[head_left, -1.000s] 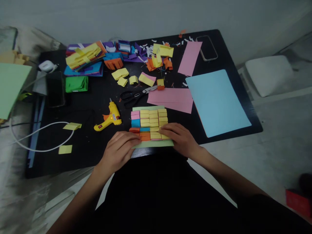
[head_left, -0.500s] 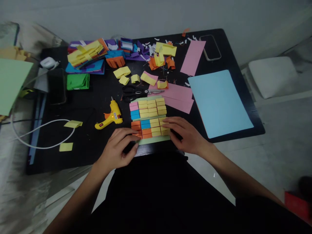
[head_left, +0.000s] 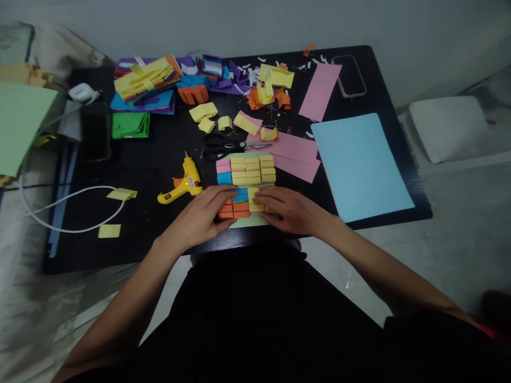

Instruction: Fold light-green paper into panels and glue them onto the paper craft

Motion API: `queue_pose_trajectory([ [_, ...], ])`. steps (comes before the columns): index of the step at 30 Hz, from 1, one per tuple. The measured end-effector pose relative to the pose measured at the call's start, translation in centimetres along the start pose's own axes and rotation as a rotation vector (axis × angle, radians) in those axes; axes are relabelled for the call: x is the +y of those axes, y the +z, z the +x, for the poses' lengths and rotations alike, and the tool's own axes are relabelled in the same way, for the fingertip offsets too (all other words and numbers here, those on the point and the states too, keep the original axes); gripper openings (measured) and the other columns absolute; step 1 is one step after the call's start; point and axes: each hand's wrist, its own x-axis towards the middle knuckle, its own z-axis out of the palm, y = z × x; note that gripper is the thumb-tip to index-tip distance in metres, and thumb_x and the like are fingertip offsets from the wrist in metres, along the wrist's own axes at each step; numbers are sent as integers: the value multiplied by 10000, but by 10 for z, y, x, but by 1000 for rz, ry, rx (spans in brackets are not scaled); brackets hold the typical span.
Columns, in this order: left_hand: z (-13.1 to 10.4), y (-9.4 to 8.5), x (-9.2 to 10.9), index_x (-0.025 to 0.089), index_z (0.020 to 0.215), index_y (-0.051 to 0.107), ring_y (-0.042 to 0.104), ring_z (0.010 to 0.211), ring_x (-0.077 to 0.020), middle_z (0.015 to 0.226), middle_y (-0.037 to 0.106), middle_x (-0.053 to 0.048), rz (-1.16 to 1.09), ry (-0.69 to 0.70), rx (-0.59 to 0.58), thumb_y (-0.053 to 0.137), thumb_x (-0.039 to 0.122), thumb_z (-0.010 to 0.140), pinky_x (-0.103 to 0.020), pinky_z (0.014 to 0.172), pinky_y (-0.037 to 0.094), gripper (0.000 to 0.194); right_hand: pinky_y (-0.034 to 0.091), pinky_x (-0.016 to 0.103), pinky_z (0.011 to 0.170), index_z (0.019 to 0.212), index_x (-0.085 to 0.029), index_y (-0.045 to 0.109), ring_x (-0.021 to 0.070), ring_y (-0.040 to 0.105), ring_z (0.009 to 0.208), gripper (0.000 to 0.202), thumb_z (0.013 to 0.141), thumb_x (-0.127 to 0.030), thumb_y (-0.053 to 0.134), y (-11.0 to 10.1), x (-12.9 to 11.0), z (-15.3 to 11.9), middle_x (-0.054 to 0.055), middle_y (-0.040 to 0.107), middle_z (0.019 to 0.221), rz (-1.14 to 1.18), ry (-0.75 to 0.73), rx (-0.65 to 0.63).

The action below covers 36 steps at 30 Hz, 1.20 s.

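Head cam, going left to right over a black table [head_left: 85,250]: first a pale green sheet [head_left: 22,125] poking in at the edge, then a dark smartphone [head_left: 96,135] with a looped white cable [head_left: 69,231] nearer. Couple of yellow paper slips [head_left: 109,231] beside the loop, and farther back a green paper bundle [head_left: 131,125], just nearer than a messy stack of folded strips [head_left: 146,80]. Next, a yellow glue gun [head_left: 184,183] lying flat, nozzle toward the far side. Left hand [head_left: 199,215] curved over the left end of some folded paper blocks [head_left: 251,167], thumb at the near side. Black-handled scissors [head_left: 217,146] just beyond, blades pointing right. Blocks in yellow, orange, blue and pink, all on light green paper [head_left: 249,221] near the middle of the near edge. Right hand [head_left: 293,210] on the right end, fingers bent onto yellow ones. Touching with both, not clenched; can't tell if gripping or just pressing. Farther right, pink strips [head_left: 293,146], then a light blue sheet [head_left: 363,165], second smartphone [head_left: 351,77] beyond, and off-table a white stool [head_left: 447,125].
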Motion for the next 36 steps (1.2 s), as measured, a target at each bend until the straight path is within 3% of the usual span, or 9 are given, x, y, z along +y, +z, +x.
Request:
queue_pose_trajectory([
  [8, 11, -16, 1, 170, 1319, 645, 672, 1266, -281, 1318, 714, -133, -12, 43, 32, 618, 358, 1020, -468, 1095, 554, 354, 618, 441, 1034, 1284, -190, 676, 240, 722, 1180, 260, 1067, -302, 587, -15, 2, 8, 114, 754, 1258, 144, 96, 22],
  [14, 18, -24, -2, 196, 1264, 693, 733, 1135, -262, 1216, 767, -105, -66, -8, 37, 570, 417, 1044, -406, 973, 591, 335, 611, 472, 1029, 1343, -222, 662, 262, 708, 1208, 376, 1008, -389, 695, -23, 5, 12, 108, 741, 1308, 198, 136, -12],
  [19, 25, -30, -2, 206, 1279, 696, 749, 1001, -228, 1165, 778, -88, -81, -69, -6, 533, 452, 1062, -338, 860, 576, 367, 620, 468, 993, 1329, -207, 669, 272, 717, 1170, 375, 979, -327, 730, -29, 9, 15, 117, 745, 1286, 149, 134, -81],
  [27, 29, -31, -1, 205, 1263, 703, 743, 1048, -236, 1191, 772, -86, -84, -74, -3, 508, 456, 1075, -343, 893, 573, 369, 652, 444, 870, 1233, -155, 698, 271, 760, 1034, 261, 1096, -273, 510, -28, 3, 19, 140, 790, 1168, -95, -4, -45],
  [32, 31, -32, 2, 218, 1279, 681, 731, 1103, -250, 1201, 763, -73, -95, -48, -8, 642, 502, 1004, -368, 970, 563, 398, 644, 399, 851, 1272, -156, 694, 249, 763, 1021, 296, 1108, -294, 490, -32, 6, 22, 127, 790, 1174, -27, 55, -34],
  [36, 34, -33, 4, 227, 1237, 689, 734, 1075, -234, 1149, 766, -63, -90, -26, 25, 619, 442, 1025, -355, 952, 568, 310, 617, 387, 911, 1249, -188, 714, 237, 756, 1076, 268, 1097, -310, 530, -36, 9, 25, 100, 791, 1196, 73, 98, -38],
])
